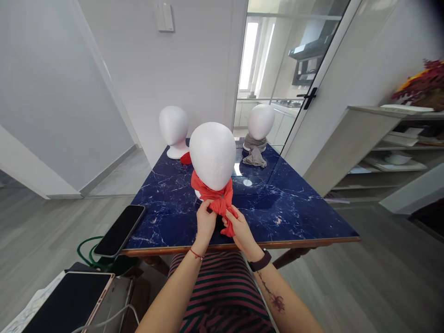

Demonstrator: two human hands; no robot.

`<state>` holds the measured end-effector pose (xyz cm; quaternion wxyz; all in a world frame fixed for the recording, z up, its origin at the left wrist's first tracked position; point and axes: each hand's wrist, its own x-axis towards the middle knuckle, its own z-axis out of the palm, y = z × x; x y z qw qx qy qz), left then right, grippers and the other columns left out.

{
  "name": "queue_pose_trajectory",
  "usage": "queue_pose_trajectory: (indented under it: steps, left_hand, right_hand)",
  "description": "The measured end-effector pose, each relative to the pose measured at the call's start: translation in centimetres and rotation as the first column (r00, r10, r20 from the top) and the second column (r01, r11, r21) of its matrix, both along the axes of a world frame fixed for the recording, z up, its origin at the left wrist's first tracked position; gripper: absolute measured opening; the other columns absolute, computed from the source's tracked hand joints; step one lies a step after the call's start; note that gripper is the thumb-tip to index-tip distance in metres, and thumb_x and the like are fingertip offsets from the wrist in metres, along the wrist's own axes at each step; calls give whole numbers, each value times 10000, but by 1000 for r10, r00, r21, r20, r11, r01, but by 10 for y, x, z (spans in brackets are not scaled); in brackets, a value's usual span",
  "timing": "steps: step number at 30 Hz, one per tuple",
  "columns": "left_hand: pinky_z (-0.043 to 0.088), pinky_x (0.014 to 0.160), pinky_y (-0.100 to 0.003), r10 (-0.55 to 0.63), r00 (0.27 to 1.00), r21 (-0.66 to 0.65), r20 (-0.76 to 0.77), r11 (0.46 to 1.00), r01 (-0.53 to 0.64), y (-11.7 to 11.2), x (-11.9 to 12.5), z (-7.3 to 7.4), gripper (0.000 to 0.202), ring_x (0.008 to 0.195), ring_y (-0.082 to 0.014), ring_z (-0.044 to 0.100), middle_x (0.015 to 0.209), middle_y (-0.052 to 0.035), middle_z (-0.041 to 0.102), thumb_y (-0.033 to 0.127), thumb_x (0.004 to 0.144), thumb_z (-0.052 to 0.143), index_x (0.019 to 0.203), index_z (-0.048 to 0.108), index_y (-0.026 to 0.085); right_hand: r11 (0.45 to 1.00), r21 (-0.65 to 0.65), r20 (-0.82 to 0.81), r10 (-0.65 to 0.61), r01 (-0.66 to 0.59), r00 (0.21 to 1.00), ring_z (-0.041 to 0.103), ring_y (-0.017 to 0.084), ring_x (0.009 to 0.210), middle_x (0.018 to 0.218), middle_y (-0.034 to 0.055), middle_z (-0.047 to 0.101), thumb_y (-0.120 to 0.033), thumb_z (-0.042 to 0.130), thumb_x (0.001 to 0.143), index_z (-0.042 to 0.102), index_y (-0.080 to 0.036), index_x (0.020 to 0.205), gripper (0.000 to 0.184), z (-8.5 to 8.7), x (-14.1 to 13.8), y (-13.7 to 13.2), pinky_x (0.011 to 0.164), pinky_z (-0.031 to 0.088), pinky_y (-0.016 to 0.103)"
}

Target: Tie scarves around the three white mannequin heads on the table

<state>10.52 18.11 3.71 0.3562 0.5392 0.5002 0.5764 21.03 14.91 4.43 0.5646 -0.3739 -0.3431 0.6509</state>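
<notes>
A white foam mannequin head (pixel 212 155) stands upright near the front middle of the table, with a red scarf (pixel 219 204) wrapped around its neck and gathered in a knot-like bunch at the front. My left hand (pixel 205 219) pinches the scarf at the left of the bunch, thumb and fingers closed. On the right, my right hand (pixel 238 226) grips the scarf's hanging end, its fingers partly hidden by the cloth. The lower neck of the head is mostly covered by the scarf.
On the blue marbled table (pixel 298 208), a second white head (pixel 173 127) stands back left, near some red cloth (pixel 186 158). Back right, a third head (pixel 261 122) wears a grey scarf (pixel 255 155). A phone (pixel 120 231) overhangs the left edge; a tablet (pixel 69 303) lies lower left.
</notes>
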Motion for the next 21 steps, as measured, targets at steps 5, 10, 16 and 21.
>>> queue_pose_trajectory:
  steps: [5, 10, 16, 21]
  left_hand:
    - [459, 779, -276, 98, 936, -2, 338, 995, -104, -4, 12, -2, 487, 851, -136, 602, 982, -31, 602, 72, 627, 588, 1059, 419, 218]
    - [426, 575, -195, 198, 840, -157, 506, 978, -136, -14, 22, 3, 524, 567, -69, 542, 759, 37, 591, 124, 635, 628, 1044, 319, 239]
    - [275, 421, -156, 194, 778, -240, 598, 969, -58, -22, 23, 7, 404, 413, -34, 409, 579, 84, 521, 219, 614, 671, 929, 421, 188]
    - [229, 404, -174, 45, 829, -240, 557, 965, 109, -21, 14, 9, 201, 396, -25, 332, 487, 78, 450, 270, 608, 662, 718, 569, 130]
  right_hand:
    - [999, -46, -49, -5, 3, 999, 384, 63, 495, 589, -66, 426, -416, 699, 698, 561, -215, 976, 370, 3, 0, -1, 415, 481, 194]
    - [999, -43, -72, -20, 17, 997, 399, 54, 494, 613, -59, 466, -386, 710, 686, 573, -214, 977, 365, 3, 0, 0, 418, 439, 158]
    - [1000, -27, -90, -10, 8, 996, 393, 51, 497, 608, -54, 462, -384, 706, 696, 568, -195, 889, 303, 2, 0, 1, 425, 421, 150]
    - [1000, -11, -97, -5, 4, 995, 384, 57, 497, 607, -57, 447, -400, 690, 711, 553, -204, 934, 327, 2, 0, 1, 412, 431, 161]
